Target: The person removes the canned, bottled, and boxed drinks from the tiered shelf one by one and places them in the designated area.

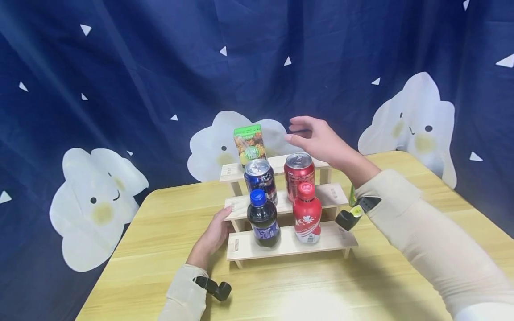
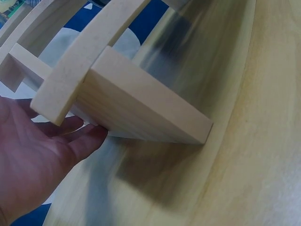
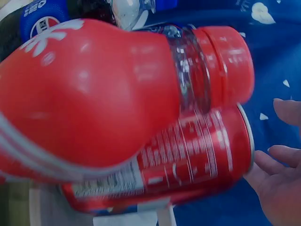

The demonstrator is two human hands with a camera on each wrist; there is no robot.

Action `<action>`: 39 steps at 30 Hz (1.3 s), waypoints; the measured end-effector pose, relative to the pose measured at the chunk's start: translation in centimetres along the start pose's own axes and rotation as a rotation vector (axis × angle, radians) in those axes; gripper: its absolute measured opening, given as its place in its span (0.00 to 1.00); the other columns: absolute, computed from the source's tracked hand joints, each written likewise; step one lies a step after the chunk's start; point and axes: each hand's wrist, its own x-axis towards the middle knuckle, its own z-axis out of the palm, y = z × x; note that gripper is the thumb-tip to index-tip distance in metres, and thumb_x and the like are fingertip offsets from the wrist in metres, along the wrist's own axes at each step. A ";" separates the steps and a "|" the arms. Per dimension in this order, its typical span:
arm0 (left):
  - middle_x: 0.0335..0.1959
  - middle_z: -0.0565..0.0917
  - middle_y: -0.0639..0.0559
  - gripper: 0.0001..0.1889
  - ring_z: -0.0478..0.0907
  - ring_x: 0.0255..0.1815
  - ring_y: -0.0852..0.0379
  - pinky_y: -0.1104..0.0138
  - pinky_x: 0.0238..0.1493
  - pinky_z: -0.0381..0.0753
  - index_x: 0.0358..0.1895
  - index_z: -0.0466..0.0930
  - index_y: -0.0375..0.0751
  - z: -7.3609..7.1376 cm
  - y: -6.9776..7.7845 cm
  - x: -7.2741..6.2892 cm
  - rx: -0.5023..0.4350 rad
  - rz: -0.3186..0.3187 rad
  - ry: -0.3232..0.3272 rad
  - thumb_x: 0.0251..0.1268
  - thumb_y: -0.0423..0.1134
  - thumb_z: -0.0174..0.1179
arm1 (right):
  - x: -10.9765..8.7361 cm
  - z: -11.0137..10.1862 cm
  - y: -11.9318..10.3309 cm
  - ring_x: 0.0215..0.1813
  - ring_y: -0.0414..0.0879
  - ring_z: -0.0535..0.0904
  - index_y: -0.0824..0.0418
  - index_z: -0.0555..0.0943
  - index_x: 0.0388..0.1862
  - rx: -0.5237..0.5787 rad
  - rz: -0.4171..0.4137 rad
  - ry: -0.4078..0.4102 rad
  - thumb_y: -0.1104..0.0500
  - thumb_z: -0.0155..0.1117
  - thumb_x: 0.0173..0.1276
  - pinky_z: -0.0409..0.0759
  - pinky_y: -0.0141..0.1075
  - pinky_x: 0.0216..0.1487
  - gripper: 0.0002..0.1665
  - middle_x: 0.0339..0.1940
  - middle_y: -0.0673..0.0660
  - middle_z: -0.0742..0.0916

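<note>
A three-tiered wooden stand (image 1: pixel 261 253) holds drinks. At its left side my left hand (image 1: pixel 214 234) holds the stand's edge; the left wrist view shows fingers (image 2: pixel 89 143) bent beneath a plank, beside a leg. My right hand (image 1: pixel 321 138) hovers, holding nothing, above and behind the red Coke can (image 1: pixel 299 176) on the middle tier. Beside that can stands a dark blue can (image 1: pixel 260 178). The bottom tier carries a blue-capped dark cola bottle (image 1: pixel 263 223) and a red bottle (image 1: pixel 307 216). A green-topped drink carton (image 1: pixel 250 145) is on the top tier, left.
The stand rests on a light wooden table (image 1: pixel 160 249). Behind it hangs a blue curtain (image 1: pixel 180 67) with white clouds. Something green (image 1: pixel 352 196) shows partly behind the right wrist; its kind is hidden.
</note>
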 end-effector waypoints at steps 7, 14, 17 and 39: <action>0.52 0.75 0.39 0.30 0.75 0.48 0.53 0.57 0.51 0.72 0.64 0.62 0.30 0.0 -0.1 0.0 -0.012 -0.014 0.003 0.70 0.50 0.32 | 1.0 1.3 -1.4 0.65 0.52 0.71 0.57 0.63 0.70 0.012 0.006 -0.036 0.48 0.61 0.65 0.72 0.47 0.61 0.37 0.65 0.58 0.74; 0.56 0.72 0.35 0.30 0.73 0.52 0.51 0.58 0.53 0.71 0.66 0.60 0.32 -0.1 0.1 0.0 0.000 -0.019 -0.009 0.70 0.51 0.32 | 2.4 2.3 -2.0 0.65 0.51 0.71 0.58 0.62 0.70 -0.025 0.022 -0.042 0.47 0.61 0.65 0.72 0.45 0.61 0.38 0.65 0.58 0.75; 0.56 0.72 0.35 0.30 0.73 0.52 0.51 0.58 0.53 0.71 0.66 0.60 0.33 -0.1 0.1 0.0 -0.003 -0.019 -0.007 0.70 0.51 0.32 | 2.8 2.6 -2.2 0.65 0.51 0.70 0.58 0.62 0.70 -0.030 0.040 -0.049 0.47 0.60 0.66 0.72 0.45 0.61 0.38 0.64 0.58 0.74; 0.49 0.76 0.44 0.28 0.74 0.49 0.54 0.57 0.51 0.72 0.65 0.61 0.30 -0.1 0.2 0.0 -0.037 -0.010 -0.004 0.71 0.48 0.33 | 5.0 4.7 -2.8 0.64 0.51 0.70 0.60 0.60 0.72 -0.052 0.088 -0.119 0.49 0.61 0.66 0.70 0.45 0.63 0.39 0.64 0.59 0.74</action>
